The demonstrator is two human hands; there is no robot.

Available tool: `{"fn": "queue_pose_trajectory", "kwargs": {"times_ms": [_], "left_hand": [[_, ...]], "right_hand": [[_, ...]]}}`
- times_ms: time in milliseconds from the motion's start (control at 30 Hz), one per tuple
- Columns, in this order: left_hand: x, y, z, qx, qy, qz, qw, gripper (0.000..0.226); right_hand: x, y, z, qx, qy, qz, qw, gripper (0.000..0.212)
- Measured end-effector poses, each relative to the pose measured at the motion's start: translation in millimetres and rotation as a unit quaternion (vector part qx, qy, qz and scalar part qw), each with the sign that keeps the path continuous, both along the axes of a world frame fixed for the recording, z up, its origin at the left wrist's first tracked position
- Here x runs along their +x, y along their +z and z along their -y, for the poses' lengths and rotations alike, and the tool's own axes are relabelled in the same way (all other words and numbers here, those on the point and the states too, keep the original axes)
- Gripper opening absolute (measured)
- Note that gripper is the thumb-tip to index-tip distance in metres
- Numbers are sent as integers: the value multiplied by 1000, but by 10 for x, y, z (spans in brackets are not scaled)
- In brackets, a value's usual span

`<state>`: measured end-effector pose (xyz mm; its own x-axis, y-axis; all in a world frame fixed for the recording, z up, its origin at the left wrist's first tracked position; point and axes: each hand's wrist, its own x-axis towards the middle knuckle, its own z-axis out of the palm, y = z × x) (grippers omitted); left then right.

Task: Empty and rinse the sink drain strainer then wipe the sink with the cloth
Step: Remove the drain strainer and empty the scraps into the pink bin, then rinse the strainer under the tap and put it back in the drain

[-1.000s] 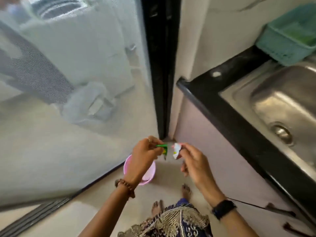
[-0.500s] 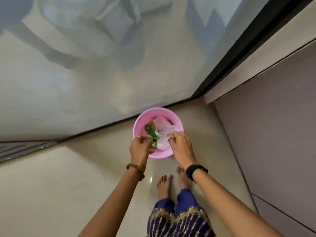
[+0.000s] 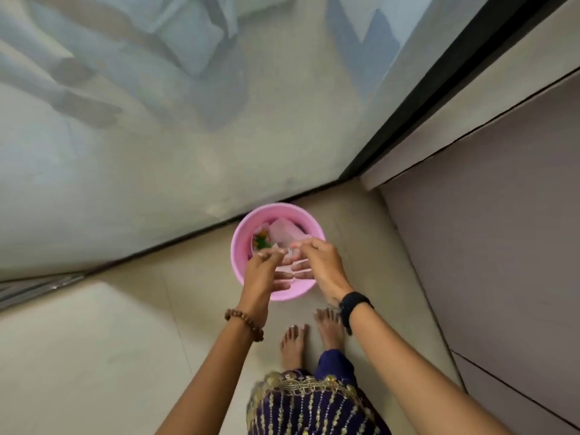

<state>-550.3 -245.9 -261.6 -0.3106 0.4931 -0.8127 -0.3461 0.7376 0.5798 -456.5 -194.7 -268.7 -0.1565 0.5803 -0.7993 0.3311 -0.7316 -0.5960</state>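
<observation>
A small pink bin [image 3: 241, 237] stands on the floor by the glass door. Inside it lie a green wrapper [image 3: 262, 242] and a pale crumpled plastic piece [image 3: 284, 232]. My left hand [image 3: 259, 274] and my right hand [image 3: 318, 262] hover over the bin's near rim. Their fingers are spread toward each other, blurred by motion, and hold nothing that I can see. The sink, the strainer and the cloth are out of view.
A glass door [image 3: 157, 136] with a black frame [image 3: 417, 98] rises just behind the bin. A mauve cabinet front [image 3: 502, 230] lines the right side. My bare feet [image 3: 310, 334] stand on the beige tiles just behind the bin.
The view swung from the counter and sink down to the bin. The green wrapper and white scrap pinched earlier have left my fingers; the green one now lies in the bin.
</observation>
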Motion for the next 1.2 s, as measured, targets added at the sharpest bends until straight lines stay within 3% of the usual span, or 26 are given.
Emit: {"fn": "queue_pose_trajectory", "kwargs": {"times_ms": [100, 233, 400, 567, 700, 867, 1067, 1200], "left_hand": [[178, 932, -151, 11, 56, 70, 996, 18], [562, 2297, -289, 64, 25, 140, 988, 31], [1338, 3755, -442, 144, -81, 248, 955, 42], [2344, 4661, -578, 190, -237, 304, 903, 42], [3273, 5012, -688, 184, -356, 308, 863, 45], [4554, 5034, -824, 154, -474, 253, 829, 41], [5946, 4785, -962, 134, -540, 205, 806, 40], [6740, 4650, -1065, 156, -596, 146, 774, 24]], "right_hand": [[226, 1014, -111, -5, -61, -49, 997, 14], [683, 2495, -187, 45, -98, -117, 987, 18], [1533, 4030, -31, 137, -140, -178, 964, 24], [2538, 4927, 246, 234, -235, -163, 929, 25], [3375, 5225, 397, 288, -331, -107, 892, 20], [4436, 5266, 497, 314, -426, -21, 848, 23], [5707, 5025, 427, 308, -480, 58, 820, 20], [6476, 4758, 389, 304, -477, 188, 803, 14]]}}
